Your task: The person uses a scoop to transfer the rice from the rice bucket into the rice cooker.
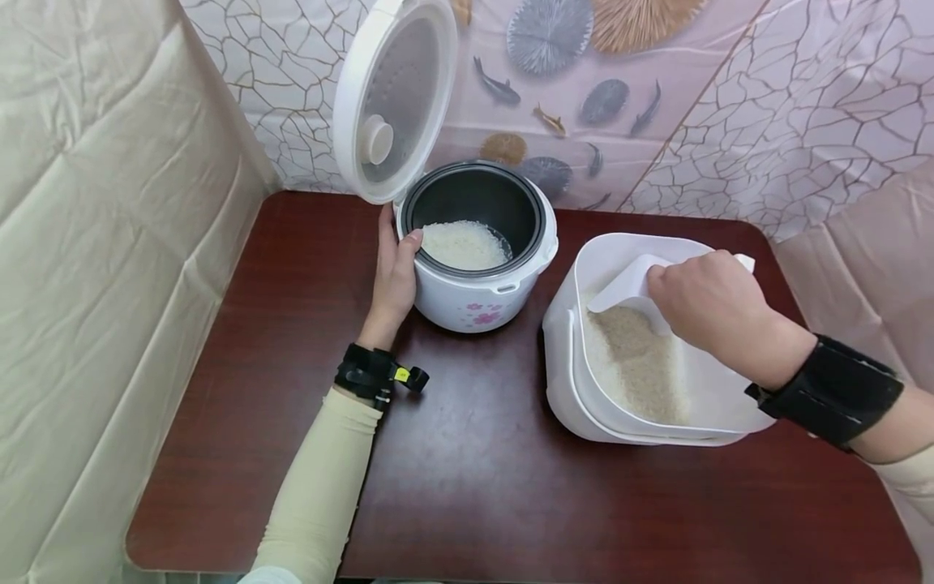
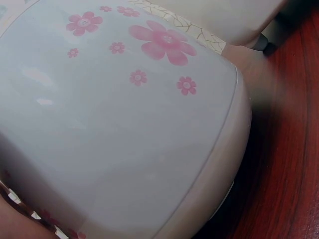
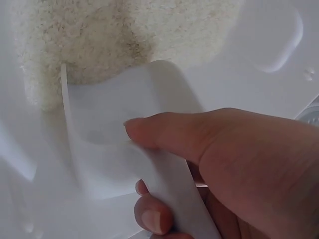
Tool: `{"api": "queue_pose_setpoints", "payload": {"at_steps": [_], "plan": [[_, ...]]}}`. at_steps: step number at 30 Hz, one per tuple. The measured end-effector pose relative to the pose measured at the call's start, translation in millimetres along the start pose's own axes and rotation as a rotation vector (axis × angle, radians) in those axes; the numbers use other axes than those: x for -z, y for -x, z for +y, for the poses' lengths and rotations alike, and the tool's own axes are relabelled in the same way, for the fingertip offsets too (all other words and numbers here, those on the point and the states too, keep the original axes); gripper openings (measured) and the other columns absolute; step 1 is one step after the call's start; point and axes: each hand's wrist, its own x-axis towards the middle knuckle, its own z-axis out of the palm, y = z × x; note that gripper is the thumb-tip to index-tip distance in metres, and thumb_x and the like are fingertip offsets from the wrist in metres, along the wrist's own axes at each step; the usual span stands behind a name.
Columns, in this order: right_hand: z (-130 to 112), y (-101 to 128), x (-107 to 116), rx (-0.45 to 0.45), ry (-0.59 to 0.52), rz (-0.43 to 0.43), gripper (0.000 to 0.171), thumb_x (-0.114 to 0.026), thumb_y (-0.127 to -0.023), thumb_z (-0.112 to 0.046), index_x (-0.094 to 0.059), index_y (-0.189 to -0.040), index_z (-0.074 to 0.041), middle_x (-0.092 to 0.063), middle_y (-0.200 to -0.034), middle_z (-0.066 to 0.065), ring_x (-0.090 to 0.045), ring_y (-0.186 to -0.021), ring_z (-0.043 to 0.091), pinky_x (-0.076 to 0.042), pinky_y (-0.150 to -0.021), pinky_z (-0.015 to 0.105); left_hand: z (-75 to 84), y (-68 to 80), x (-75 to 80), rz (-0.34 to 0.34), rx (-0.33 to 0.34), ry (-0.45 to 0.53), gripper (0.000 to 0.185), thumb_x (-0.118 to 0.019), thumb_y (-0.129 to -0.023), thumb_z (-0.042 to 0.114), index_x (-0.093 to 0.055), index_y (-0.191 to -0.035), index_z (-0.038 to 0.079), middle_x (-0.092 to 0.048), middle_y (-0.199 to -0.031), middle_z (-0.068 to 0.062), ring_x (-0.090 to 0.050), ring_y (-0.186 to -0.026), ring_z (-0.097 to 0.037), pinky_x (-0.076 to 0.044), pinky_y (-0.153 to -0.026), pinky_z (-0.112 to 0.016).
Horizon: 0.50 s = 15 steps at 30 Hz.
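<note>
Right hand (image 1: pixel 711 308) pinches the white scoop (image 1: pixel 631 284), thumb on top & fingers curled under, its lip at the edge of the rice (image 1: pixel 642 365) in the white bin (image 1: pixel 584 405), right of the cooker (image 1: pixel 477 243). Left hand (image 1: pixel 396 272) lies flat-fingered on the cooker's side, thumb at the rim. Risk IMO: a heaped scoop sheds grains onto the table (image 1: pixel 452 470) across the gap btwn bin & pot, and the upright lid (image 1: pixel 394 97) at the cooker's far-left rim can get clipped.

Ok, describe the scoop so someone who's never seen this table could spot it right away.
On the dark red table, look right of the flowered rice cooker to the white bin of rice. The scoop is inside it, gripped by the right hand. It is the only small loose white piece, with its mouth at the rice.
</note>
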Motion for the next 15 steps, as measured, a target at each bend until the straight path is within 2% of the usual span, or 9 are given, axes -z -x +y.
{"api": "queue_pose_setpoints", "payload": {"at_steps": [5,7,11,14,15], "plan": [[0,0,-4,-0.031,-0.020,-0.020,0.045,-0.062,-0.074,0.013,-0.028,-0.060,-0.012,-0.019,-0.051,-0.005,-0.028,-0.044,0.016,-0.029,-0.038,0.038,1.2,0.3,-0.6,0.005,-0.013,-0.007,0.075,-0.044,-0.101,0.022,-0.016,-0.166,-0.002,-0.027,-0.170,-0.019,-0.031,-0.153,-0.020,-0.023,-0.123,-0.030],[1,0,-5,-0.036,-0.013,-0.036,0.048,-0.069,-0.075,0.008,-0.029,-0.060,-0.012,-0.020,-0.051,-0.004,-0.029,-0.044,0.017,-0.030,-0.038,0.039,0.5,0.2,-0.7,0.007,-0.014,-0.015,0.075,-0.045,-0.101,0.022,-0.016,-0.166,-0.002,-0.027,-0.170,-0.019,-0.031,-0.153,-0.021,-0.022,-0.123,-0.030],[0,0,-6,-0.035,-0.003,-0.034,0.055,-0.080,-0.072,0.000,-0.029,-0.059,-0.012,-0.020,-0.051,-0.004,-0.030,-0.043,0.018,-0.031,-0.038,0.039,-18.2,-5.3,1.1,0.016,-0.018,-0.031,0.074,-0.044,-0.102,0.025,-0.016,-0.167,0.003,-0.027,-0.170,-0.015,-0.031,-0.153,-0.019,-0.022,-0.123,-0.030],[-2,-1,-5,-0.045,-0.009,-0.015,0.053,-0.073,-0.075,0.004,-0.027,-0.057,-0.014,-0.018,-0.053,-0.005,-0.027,-0.046,0.017,-0.029,-0.038,0.039,-19.2,-5.3,1.1,0.014,-0.017,-0.028,0.074,-0.044,-0.102,0.024,-0.016,-0.167,0.003,-0.027,-0.171,-0.015,-0.031,-0.153,-0.018,-0.022,-0.123,-0.030],[-3,-2,-4,-0.048,-0.010,-0.014,0.052,-0.069,-0.075,0.006,-0.026,-0.057,-0.015,-0.017,-0.054,-0.005,-0.025,-0.047,0.016,-0.028,-0.039,0.038,-13.3,-3.4,0.7,0.012,-0.012,-0.021,0.074,-0.044,-0.102,0.022,-0.016,-0.167,0.001,-0.026,-0.171,-0.017,-0.030,-0.153,-0.020,-0.022,-0.123,-0.030]]}}
